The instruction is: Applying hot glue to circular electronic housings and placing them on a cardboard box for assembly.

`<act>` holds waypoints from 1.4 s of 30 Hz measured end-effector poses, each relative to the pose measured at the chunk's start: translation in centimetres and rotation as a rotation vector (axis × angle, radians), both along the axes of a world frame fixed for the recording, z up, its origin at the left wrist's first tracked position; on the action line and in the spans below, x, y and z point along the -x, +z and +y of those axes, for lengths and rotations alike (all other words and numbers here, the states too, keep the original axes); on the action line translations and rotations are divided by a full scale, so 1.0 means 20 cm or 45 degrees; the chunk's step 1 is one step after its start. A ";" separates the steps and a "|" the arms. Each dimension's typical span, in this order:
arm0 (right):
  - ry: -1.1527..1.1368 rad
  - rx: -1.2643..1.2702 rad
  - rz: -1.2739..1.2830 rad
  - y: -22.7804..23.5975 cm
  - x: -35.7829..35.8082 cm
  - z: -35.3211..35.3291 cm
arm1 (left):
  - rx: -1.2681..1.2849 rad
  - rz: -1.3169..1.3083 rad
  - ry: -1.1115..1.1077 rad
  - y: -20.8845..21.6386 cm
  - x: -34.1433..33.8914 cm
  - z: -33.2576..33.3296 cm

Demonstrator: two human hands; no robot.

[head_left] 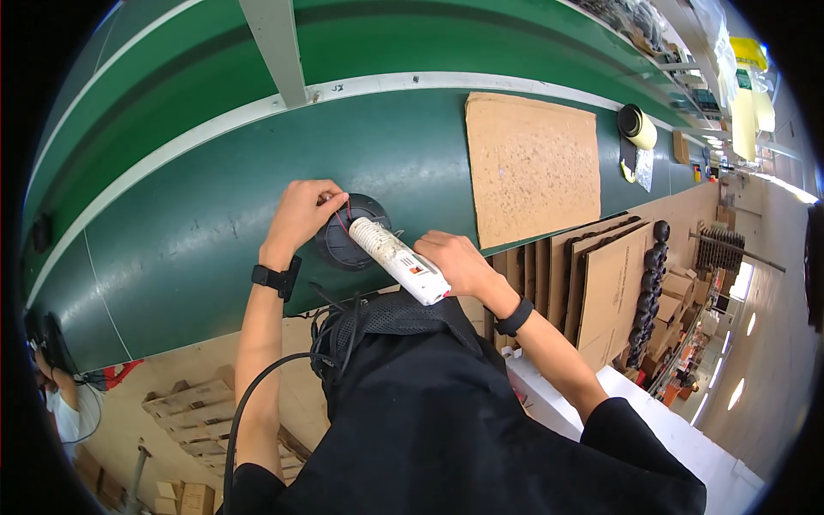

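Head view looks down on a green worktop (197, 232) that curves across the picture. Near its middle lies a round black part (342, 245), flat on the green surface. The left hand (300, 215) rests at the part's 10 o'clock edge, its fingers (330, 196) pressed together and pinching thin red and black wires (342, 220) at the rim. The right hand (455, 262) is wrapped tight around the rear of a white glue gun (396, 257), fingers curled shut on its body. The gun's long axis runs from 4 o'clock up to 10 o'clock: its ribbed front end (365, 230) points toward 10 o'clock and sits over the right half of the round part, touching or just above it; which one cannot be told. Each wrist carries a black band. At 2 o'clock from the hands a brown cardboard sheet (532, 167) lies flat on the worktop, and farther toward 2 o'clock stands a roll of yellow tape (639, 127). At 4 o'clock, off the worktop's near edge, folded cardboard boxes (601, 283) stand on edge beside a column of black round parts (651, 283).
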State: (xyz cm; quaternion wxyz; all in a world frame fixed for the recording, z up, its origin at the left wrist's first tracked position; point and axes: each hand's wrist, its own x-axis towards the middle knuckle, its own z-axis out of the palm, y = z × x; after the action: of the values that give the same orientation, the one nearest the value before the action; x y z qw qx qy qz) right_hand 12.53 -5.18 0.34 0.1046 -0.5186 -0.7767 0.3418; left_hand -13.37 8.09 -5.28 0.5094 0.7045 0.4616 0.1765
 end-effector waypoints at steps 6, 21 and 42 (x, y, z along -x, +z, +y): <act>0.006 0.023 -0.064 0.02 0.02 0.02 | 0.004 -0.002 0.021 -0.02 0.00 0.00; -0.051 0.031 -0.173 -0.01 0.02 -0.02 | 0.070 -0.014 0.097 0.05 0.06 -0.05; -0.122 0.064 -0.063 0.01 -0.03 -0.05 | 0.537 -0.184 0.167 0.06 0.17 -0.14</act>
State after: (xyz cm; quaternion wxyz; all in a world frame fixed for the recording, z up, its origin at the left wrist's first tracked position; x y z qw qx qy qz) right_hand 13.06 -6.10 0.64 0.0884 -0.5662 -0.7444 0.3427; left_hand -16.79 5.24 -4.09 0.6646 0.5363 0.4954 0.1589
